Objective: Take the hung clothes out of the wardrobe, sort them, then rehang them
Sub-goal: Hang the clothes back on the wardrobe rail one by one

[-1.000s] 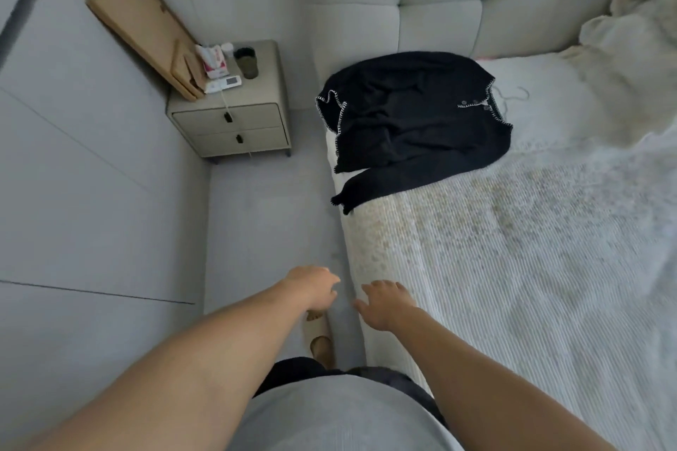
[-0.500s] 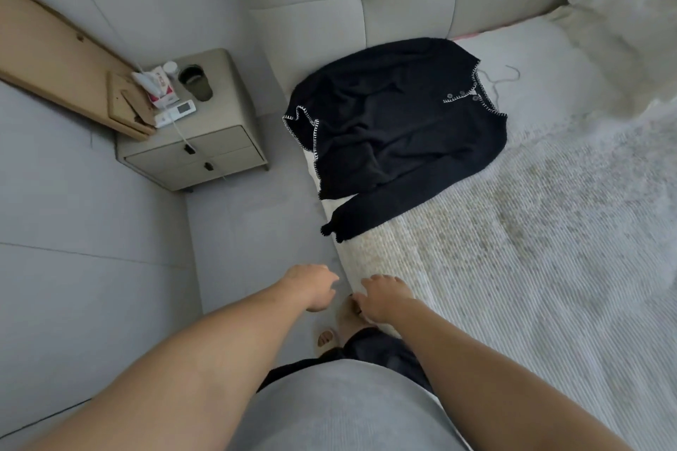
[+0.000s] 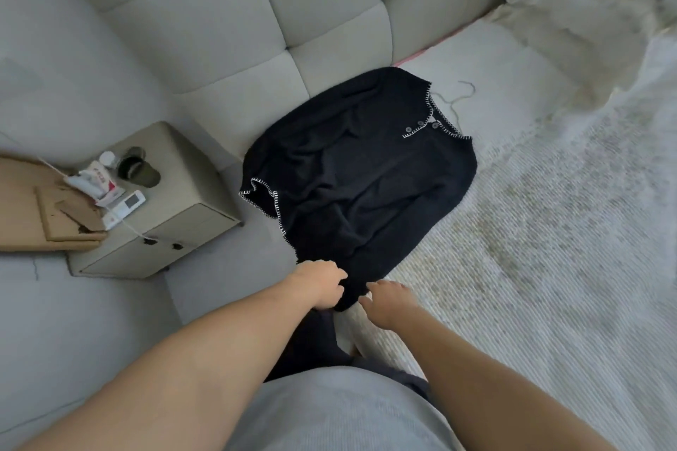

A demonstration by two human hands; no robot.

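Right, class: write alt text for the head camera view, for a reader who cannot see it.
Both hands reach the near sleeve end of a black cardigan spread on a white bed; the left hand touches it, the right hand hovers beside. A wire hanger lies past its collar, a nightstand stands left.

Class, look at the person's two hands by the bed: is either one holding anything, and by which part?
The left hand grips the black cardigan at its near sleeve end, hanging off the bed edge. The right hand reaches beside it; its hold cannot be told.
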